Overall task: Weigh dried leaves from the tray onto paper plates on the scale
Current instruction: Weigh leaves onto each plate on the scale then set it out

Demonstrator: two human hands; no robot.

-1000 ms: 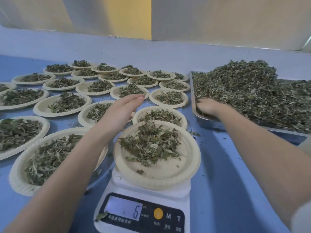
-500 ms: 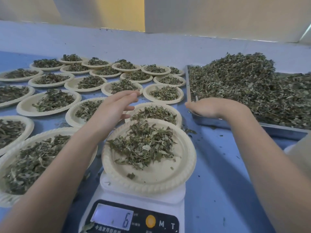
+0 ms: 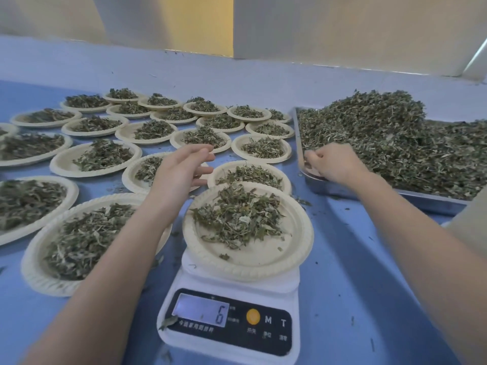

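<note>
A white scale (image 3: 232, 320) with a dark panel stands near the front, its display reading 6. On it sits a paper plate (image 3: 297, 248) with a loose heap of dried leaves (image 3: 237, 219). My left hand (image 3: 181, 169) hovers open above the plates just behind and left of the scale plate, fingers stretched out. My right hand (image 3: 332, 164) is at the near left corner of the metal tray (image 3: 411, 198), fingers curled into the dried leaf pile (image 3: 395, 143). Whether leaves are pinched in it is hidden.
Several paper plates (image 3: 95, 159) with leaf portions cover the blue table (image 3: 355, 285) to the left and behind the scale. One large filled plate (image 3: 37, 270) lies directly left of the scale. A pale wall ledge runs along the back. Loose leaf crumbs dot the table.
My right hand rose to the tray's rim half a second ago and is now back in the corner leaves with fingers curled. My left hand barely moved. The display still reads 6.
</note>
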